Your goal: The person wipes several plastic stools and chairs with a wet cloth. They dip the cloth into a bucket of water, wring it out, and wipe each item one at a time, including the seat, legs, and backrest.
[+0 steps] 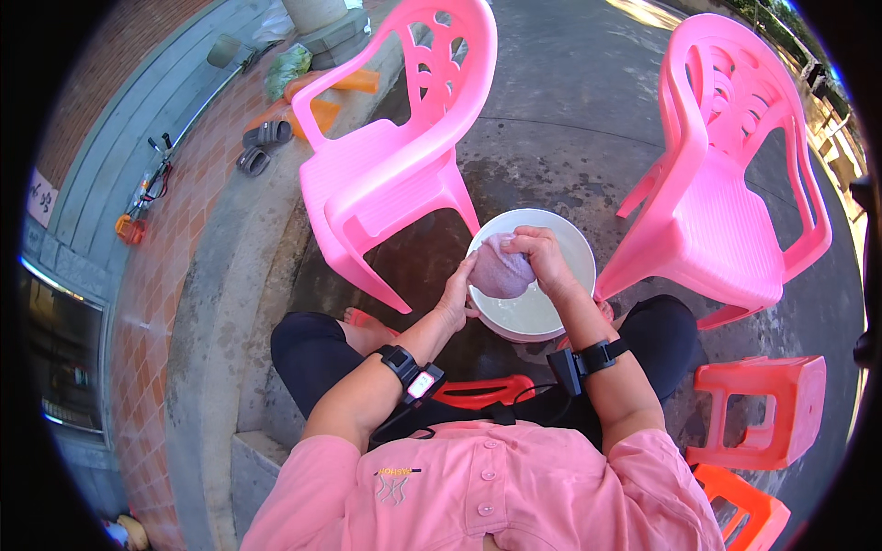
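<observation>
A bunched, pale purple cloth (503, 272) is held over a round white bucket (577, 246), which has cloudy water in its bottom. Closed around the cloth's left side is my left hand (456, 292), near the bucket's left rim. From the right, the fingers of my right hand (544, 255) pinch the upper part of the same cloth. Both hands are close together, and the cloth hides part of the bucket's inside. The bucket stands on wet concrete between my knees.
Pink plastic armchairs stand ahead, one at left (377, 174) and one at right (726, 211), close to the bucket. A red stool (763, 413) and an orange stool (744, 505) sit at my right. Grey sandals (266, 134) lie on the raised step (230, 303) to the left.
</observation>
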Demonstrator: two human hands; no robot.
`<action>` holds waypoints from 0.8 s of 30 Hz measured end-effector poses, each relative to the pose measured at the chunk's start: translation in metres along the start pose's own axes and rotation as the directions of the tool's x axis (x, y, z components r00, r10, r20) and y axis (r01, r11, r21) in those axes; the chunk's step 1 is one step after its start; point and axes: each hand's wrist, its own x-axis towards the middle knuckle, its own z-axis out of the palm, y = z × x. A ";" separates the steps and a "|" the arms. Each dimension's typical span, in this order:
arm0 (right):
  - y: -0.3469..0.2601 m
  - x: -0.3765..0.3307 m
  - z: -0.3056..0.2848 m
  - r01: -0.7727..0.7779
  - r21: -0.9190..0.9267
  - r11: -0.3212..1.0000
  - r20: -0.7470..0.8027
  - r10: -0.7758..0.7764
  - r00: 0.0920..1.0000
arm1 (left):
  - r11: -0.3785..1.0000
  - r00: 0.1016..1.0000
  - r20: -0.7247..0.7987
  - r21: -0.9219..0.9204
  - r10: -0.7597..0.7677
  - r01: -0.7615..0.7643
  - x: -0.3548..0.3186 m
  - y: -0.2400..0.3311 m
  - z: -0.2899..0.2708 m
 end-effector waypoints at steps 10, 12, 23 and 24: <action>-0.029 -0.031 0.018 0.252 -0.495 0.832 -0.030 -0.307 0.951 | 0.751 0.881 0.363 -0.660 0.303 0.014 0.010 0.042 0.060; -0.015 -0.030 0.021 0.209 -0.763 0.612 -0.098 -0.429 0.898 | 0.791 0.952 0.215 -0.610 0.217 -0.042 0.020 0.043 0.072; 0.033 0.011 -0.054 0.106 -0.369 0.923 -0.350 -0.244 0.904 | 0.994 0.996 -0.028 0.061 0.090 -0.088 0.015 0.029 0.035; 0.028 0.010 -0.055 0.129 -0.140 0.982 -0.308 -0.167 0.937 | 0.989 0.993 -0.029 0.097 0.114 -0.110 0.014 0.028 0.030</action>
